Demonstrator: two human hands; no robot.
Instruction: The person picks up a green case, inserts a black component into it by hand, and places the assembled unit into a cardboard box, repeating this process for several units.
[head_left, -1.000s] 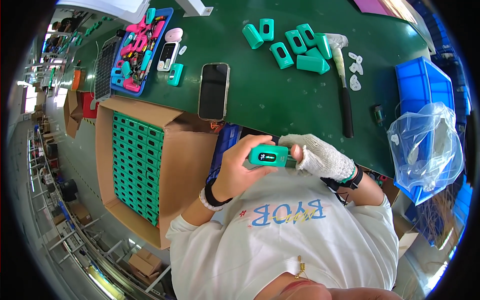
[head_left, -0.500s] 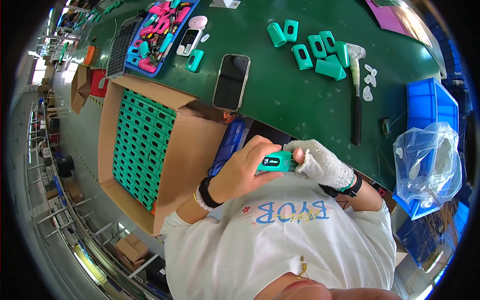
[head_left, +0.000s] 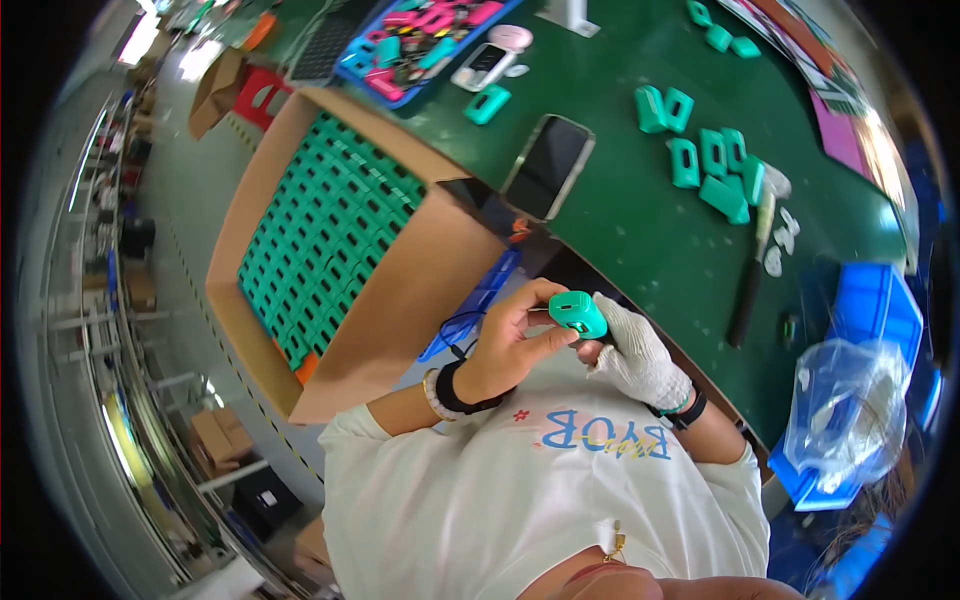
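A small green plastic electronic device (head_left: pixel 577 312) is held up in front of my chest, its end face turned up. My left hand (head_left: pixel 515 340), bare with a bracelet and black band at the wrist, pinches it between thumb and fingers. My right hand (head_left: pixel 640 358), in a white fingerless knit glove, closes on its right side, some fingertips hidden behind it. On the table lie several empty green housings (head_left: pixel 712 152), next to a hammer (head_left: pixel 752 275) with a black handle. Left of my hands stands an open cardboard box (head_left: pixel 440 270) packed with rows of green devices (head_left: pixel 335 235).
A phone (head_left: pixel 550 165) lies near the green table's edge. Beyond it are a green housing (head_left: pixel 487 104), a white device (head_left: pixel 482 67) and a blue tray (head_left: pixel 352 62) of pink and green parts. At right, a clear plastic bag (head_left: pixel 845 410) hangs over a blue bin (head_left: pixel 875 305).
The device has been turned in my hands: its lit display faced up before, and now its end face does. The whole view has swung, shifting the table and box.
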